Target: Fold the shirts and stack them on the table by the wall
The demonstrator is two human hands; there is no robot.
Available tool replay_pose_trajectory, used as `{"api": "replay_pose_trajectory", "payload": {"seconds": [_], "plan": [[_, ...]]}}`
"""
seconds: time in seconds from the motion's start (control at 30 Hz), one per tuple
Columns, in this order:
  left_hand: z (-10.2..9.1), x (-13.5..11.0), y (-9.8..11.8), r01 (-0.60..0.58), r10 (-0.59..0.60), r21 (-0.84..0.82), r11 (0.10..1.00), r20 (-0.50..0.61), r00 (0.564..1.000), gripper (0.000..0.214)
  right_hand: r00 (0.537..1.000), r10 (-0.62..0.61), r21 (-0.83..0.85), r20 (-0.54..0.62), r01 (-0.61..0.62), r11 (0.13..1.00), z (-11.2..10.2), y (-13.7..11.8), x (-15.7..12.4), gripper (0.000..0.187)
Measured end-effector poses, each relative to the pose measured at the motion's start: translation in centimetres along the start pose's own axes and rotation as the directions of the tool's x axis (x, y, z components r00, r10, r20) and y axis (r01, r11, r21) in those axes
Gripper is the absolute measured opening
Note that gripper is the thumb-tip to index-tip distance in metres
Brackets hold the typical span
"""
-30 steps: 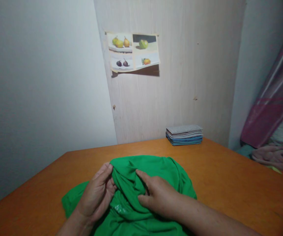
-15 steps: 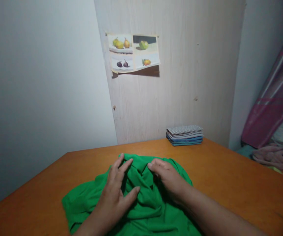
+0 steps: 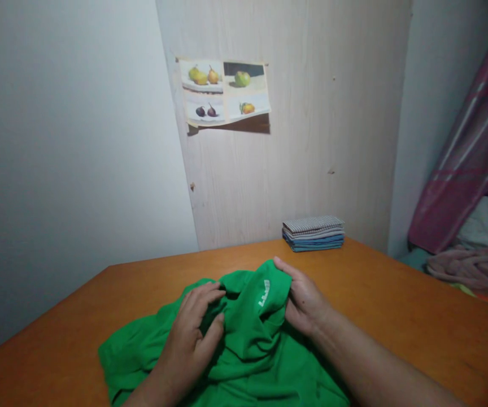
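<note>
A crumpled green garment (image 3: 244,350) lies on the orange wooden table (image 3: 388,316) in front of me; a small white print shows on a raised fold. My left hand (image 3: 193,333) rests on the cloth's left side with its fingers curled into a fold. My right hand (image 3: 305,299) pinches the raised fold from the right, with the thumb hidden behind the cloth.
A stack of folded cloths (image 3: 314,232), striped and blue, sits at the table's far edge against a pale wooden panel. A fruit poster (image 3: 222,90) hangs on the panel. Bedding and a maroon striped cloth (image 3: 468,164) lie to the right, beyond the table.
Both hands shifted on the garment. The right hand moved right and lifted a fold, so a white print now shows. The left hand's fingers curled into the cloth.
</note>
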State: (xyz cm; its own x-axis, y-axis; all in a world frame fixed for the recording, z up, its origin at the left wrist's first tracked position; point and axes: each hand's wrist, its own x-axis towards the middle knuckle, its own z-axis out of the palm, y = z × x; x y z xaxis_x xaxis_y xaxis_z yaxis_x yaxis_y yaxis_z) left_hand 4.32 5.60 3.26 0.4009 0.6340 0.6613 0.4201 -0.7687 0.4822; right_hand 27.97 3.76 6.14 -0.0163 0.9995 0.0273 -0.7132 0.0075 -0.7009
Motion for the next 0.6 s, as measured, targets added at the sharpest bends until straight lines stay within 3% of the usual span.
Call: {"api": "replay_pose_trajectory", "payload": {"seconds": [0.07, 0.17, 0.27, 0.3, 0.43, 0.6], "plan": [[-0.2, -0.1, 1.5, -0.038, 0.037, -0.044, 0.998, -0.016, 0.999, 0.038, 0.997, -0.057, -0.005, 0.058, 0.057, 0.998, 0.3, 0.6, -0.2, 0.028], [-0.1, -0.2, 3.0, -0.05, 0.053, -0.089, 0.995, 0.037, 0.998, 0.039, 0.976, -0.033, -0.053, 0.217, 0.046, 0.998, 0.8, 1.5, -0.8, 0.03], [0.3, 0.1, 3.3, 0.075, -0.056, -0.168, 0.983, 0.115, 0.992, 0.014, 0.955, -0.004, -0.184, 0.297, 0.062, 0.981, 1.0, 2.0, -1.4, 0.033], [0.3, 0.2, 3.2, 0.143, -0.115, -0.216, 0.966, 0.14, 0.983, 0.019, 0.956, -0.012, -0.24, 0.293, 0.086, 0.967, 0.9, 2.0, -1.6, 0.033], [0.2, 0.5, 2.5, 0.406, -0.363, -0.467, 0.785, 0.184, 0.913, 0.032, 0.964, -0.022, -0.413, 0.266, 0.134, 0.901, 0.6, 1.9, -2.0, 0.037], [0.1, 0.6, 2.2, 0.524, -0.482, -0.653, 0.547, 0.265, 0.835, 0.034, 0.943, 0.064, -0.488, 0.327, 0.11, 0.866, 1.1, 2.1, -2.5, 0.045]]}}
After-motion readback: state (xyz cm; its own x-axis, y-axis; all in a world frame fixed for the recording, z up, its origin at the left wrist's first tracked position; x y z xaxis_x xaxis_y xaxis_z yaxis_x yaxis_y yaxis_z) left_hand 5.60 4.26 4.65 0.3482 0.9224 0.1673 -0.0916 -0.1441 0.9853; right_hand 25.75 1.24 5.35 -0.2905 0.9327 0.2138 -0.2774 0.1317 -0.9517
